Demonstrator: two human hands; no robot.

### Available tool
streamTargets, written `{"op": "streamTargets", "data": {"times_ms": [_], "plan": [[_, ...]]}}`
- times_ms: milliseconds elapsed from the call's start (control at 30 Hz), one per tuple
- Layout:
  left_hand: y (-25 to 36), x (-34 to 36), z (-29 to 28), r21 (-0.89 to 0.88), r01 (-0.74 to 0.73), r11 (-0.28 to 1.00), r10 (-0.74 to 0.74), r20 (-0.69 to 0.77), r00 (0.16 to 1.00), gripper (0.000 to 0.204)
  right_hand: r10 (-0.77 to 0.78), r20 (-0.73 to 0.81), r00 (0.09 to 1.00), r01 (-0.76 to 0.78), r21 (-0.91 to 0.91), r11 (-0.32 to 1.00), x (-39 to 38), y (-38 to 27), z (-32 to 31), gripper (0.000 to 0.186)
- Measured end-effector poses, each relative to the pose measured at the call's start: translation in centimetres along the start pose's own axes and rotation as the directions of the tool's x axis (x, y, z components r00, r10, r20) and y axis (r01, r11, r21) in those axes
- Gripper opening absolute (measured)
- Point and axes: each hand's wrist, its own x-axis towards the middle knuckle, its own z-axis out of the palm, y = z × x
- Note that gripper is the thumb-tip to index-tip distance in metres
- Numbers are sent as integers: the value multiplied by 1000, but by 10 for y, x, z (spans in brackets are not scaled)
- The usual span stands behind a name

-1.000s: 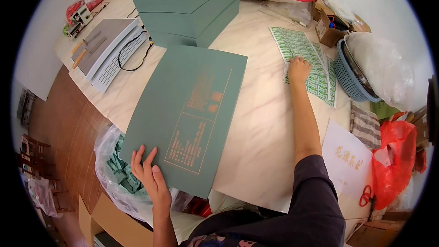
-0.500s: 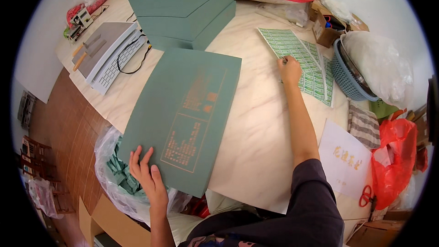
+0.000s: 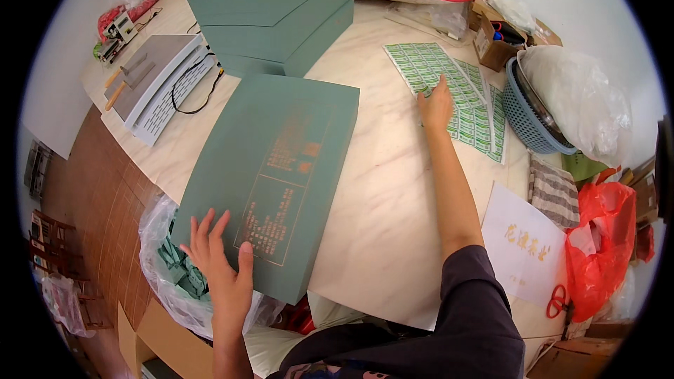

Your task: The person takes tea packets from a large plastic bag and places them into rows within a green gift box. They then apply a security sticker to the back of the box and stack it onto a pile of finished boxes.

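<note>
The left hand (image 3: 221, 267) lay flat with spread fingers on the near corner of the green flat box (image 3: 270, 175), which rested on the worktop (image 3: 386, 217). No sticker seemed to be on it yet. Farther away, the right hand (image 3: 437, 104) pressed open fingers on the green sticker sheets (image 3: 449, 95), holding nothing. Behind, more green boxes (image 3: 267, 7) were stacked.

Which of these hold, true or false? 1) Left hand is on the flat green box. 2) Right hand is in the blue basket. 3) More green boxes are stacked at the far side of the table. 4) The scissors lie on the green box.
1) True: left hand rests on the green box.
2) False: right hand is on the sticker sheets, beside the basket.
3) True: stack.
4) False: scissors lie by the red bag.
</note>
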Motion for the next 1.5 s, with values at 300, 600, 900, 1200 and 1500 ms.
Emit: {"op": "streamTargets", "data": {"times_ms": [300,600,900,1200,1500], "plan": [[46,20,16,12,-370,929,338,384,859,65,181,187,966,-248,448,859,13,3,3,15],[45,22,16,52,-457,888,382,468,796,69,513,584,629,-701,711,49,45,-5,-41,26],[-21,27,-62,10,-263,965,214,549,808,68,-120,638,760,-588,755,290,15,-117,-92,14],[-17,38,-16,-138,-258,956,290,313,905,60,-552,653,519,-415,757,505,-80,-226,-148,7],[-6,58,18,28,-283,959,274,182,944,62,-515,715,473,-380,693,612,-86,-223,-138,8]]}}
